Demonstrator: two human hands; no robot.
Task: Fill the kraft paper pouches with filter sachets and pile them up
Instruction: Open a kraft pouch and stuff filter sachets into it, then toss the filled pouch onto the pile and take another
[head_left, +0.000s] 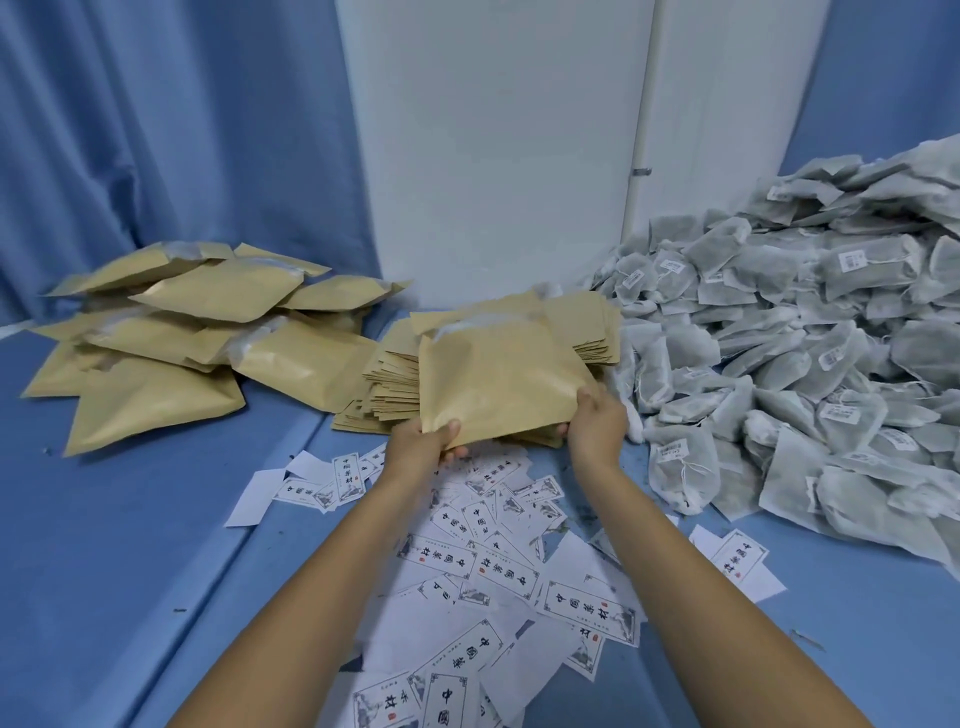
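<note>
Two hands are gripping one kraft pouch (498, 379) right now, holding it just above the stack of flat pouches (387, 387) in the middle. Left hand (423, 444) is pinching the near left corner, thumb on top and fingers curled under. Right hand (597, 418) is clamping the near right corner much the same way. So neither one is loose, and both are holding that same pouch.

Pouch is looking roughly square, with its mouth pointing away from the person and its bottom edge towards them. Something white, a sachet (457, 328) I'm guessing, is peeking out of the mouth. I'm reading it as filled and due for piling.

That's where direction is mattering. The pile of filled pouches (171, 343) is lying left of the stack, just beside it, which is putting the left hand nearer. The heap of filter sachets (779, 364) is sitting against the stack's right side, closer to the right hand.

Writing: paper labels (498, 566) are lying scattered in front of the stack on the blue cloth (130, 519). I'm making out 中国 in brush-style characters, what looks like 茶材 after it, plus a little red seal. Sachets are carrying small white tags (852, 260), too tiny to read. Pouches aren't showing any print that I'm seeing.
</note>
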